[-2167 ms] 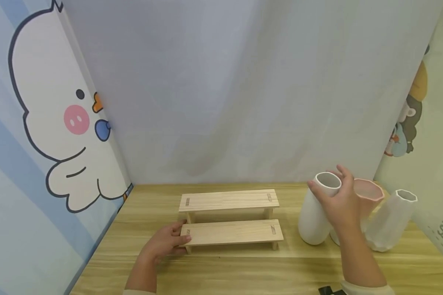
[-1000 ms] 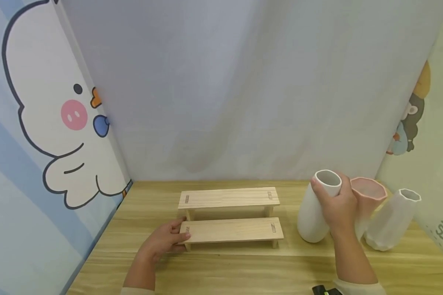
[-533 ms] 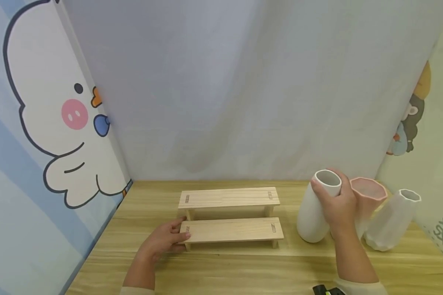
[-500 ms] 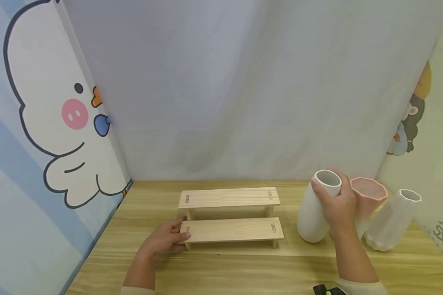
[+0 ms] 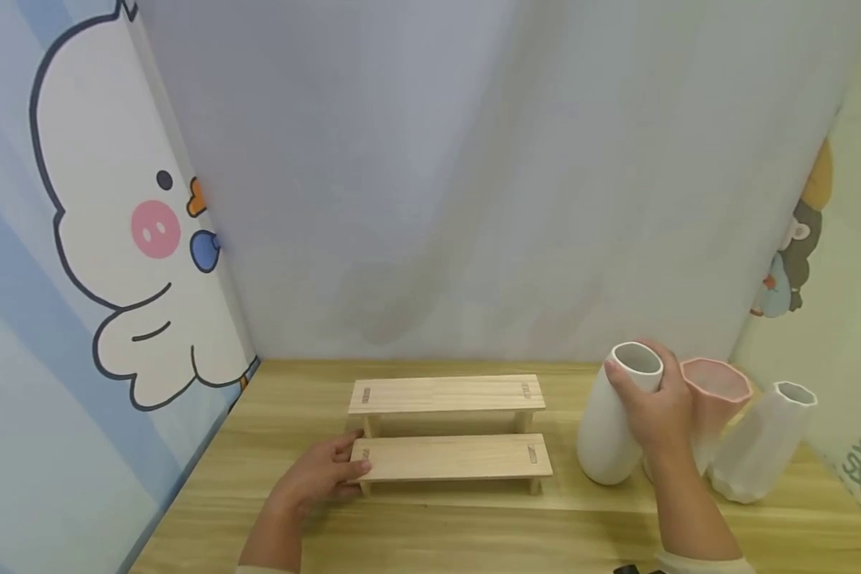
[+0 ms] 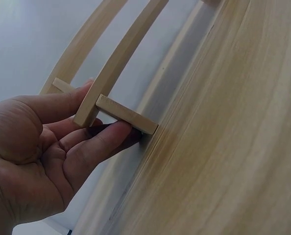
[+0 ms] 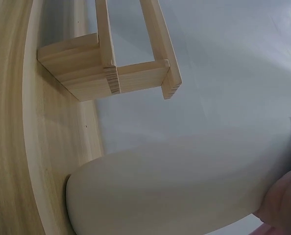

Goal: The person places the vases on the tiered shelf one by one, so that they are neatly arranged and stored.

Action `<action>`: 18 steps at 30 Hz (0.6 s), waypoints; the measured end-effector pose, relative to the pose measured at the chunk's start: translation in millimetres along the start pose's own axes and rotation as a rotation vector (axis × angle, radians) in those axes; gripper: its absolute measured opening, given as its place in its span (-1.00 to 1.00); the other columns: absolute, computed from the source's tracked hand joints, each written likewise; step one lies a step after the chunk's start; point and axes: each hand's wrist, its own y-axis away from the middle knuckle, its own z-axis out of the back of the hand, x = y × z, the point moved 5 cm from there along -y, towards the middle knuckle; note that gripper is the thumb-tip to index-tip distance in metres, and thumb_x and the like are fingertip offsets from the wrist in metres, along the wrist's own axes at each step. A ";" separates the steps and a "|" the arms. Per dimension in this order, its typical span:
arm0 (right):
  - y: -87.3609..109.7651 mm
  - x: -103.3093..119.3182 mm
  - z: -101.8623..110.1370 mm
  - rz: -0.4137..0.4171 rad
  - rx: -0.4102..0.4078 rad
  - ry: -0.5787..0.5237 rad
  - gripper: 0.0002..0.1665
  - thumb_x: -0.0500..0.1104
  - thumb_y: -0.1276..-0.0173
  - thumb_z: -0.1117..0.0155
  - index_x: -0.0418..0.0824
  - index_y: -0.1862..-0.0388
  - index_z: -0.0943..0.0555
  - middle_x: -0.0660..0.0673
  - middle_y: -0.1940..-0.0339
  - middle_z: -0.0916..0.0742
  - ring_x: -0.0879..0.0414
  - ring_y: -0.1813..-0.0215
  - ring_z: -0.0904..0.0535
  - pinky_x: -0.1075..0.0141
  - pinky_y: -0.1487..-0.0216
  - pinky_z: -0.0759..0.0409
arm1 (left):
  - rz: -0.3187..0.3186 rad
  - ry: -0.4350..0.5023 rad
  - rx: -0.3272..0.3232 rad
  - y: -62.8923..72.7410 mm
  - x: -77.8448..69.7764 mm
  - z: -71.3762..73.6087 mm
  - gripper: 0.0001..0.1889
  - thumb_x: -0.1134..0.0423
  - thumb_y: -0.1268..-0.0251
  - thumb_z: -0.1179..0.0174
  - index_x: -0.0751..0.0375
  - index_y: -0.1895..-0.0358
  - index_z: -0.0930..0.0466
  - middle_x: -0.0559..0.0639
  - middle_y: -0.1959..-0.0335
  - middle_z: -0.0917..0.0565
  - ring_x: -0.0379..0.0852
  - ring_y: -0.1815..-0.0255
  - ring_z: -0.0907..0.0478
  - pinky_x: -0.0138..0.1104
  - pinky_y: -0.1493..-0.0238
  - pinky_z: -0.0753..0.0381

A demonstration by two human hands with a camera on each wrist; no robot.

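A two-step wooden stand [image 5: 452, 457] sits on the table, left of the vases. My left hand [image 5: 319, 473] grips the left end of its lower board; in the left wrist view the thumb lies over the board [image 6: 120, 54] and the fingers curl beneath, against the leg [image 6: 126, 115]. A smooth white vase [image 5: 606, 438] stands right of the stand. Near its rim my right hand [image 5: 658, 410] holds it, thumb on the near side and fingers around the far side. The right wrist view shows the vase's body [image 7: 175, 181] large, its base at the tabletop, and fingers at the right edge.
A pink, wide-mouthed vase [image 5: 713, 391] stands behind my right hand, partly covered by it. To its right is a faceted white vase [image 5: 764, 446]. A grey-white curtain [image 5: 416, 199] closes off the back of the wooden table [image 5: 473, 538], with printed panels at both sides.
My right fingers, raised off the white vase at first, have come down around its upper part. The left hand keeps its hold on the stand. The head view has tilted slightly.
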 end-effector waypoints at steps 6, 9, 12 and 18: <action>1.7 5.8 -2.1 0.049 0.023 0.035 -0.34 0.05 -0.18 -0.48 -0.04 -0.25 -0.53 -0.08 0.04 -0.65 0.28 0.14 -0.47 0.38 0.11 -0.44 | -0.007 -0.009 -0.011 0.0 -0.3 -0.2 -0.17 0.20 -0.35 -0.27 0.40 -0.52 -0.01 0.67 -0.41 -0.05 0.28 -0.30 -0.44 -0.08 0.00 -0.72; 2.4 10.4 -2.2 0.074 0.031 0.041 -0.34 0.04 -0.19 -0.46 -0.05 -0.26 -0.52 -0.12 0.04 -0.66 0.27 0.15 -0.46 0.34 0.12 -0.43 | -0.012 -0.009 -0.011 0.1 0.3 -0.2 -0.19 0.21 -0.37 -0.26 0.41 -0.52 -0.01 0.67 -0.41 -0.04 0.28 -0.28 -0.46 -0.07 0.01 -0.72; 2.8 16.9 0.5 0.082 0.023 0.056 -0.34 0.05 -0.19 -0.45 -0.01 -0.27 -0.51 -0.14 0.03 -0.67 0.28 0.17 -0.45 0.34 0.15 -0.42 | -0.017 -0.005 -0.003 0.3 1.0 0.0 -0.20 0.22 -0.38 -0.24 0.44 -0.52 0.00 0.65 -0.43 -0.06 0.26 -0.24 -0.51 -0.06 0.01 -0.72; -1.7 34.3 9.1 0.079 0.021 0.065 -0.33 0.11 -0.20 -0.44 0.08 -0.30 -0.49 -0.08 0.06 -0.68 0.27 0.21 -0.48 0.37 0.21 -0.44 | -0.025 0.003 0.007 0.2 0.6 -1.2 -0.20 0.21 -0.41 -0.21 0.47 -0.51 0.03 0.61 -0.37 -0.22 0.22 -0.16 -0.57 -0.05 0.01 -0.72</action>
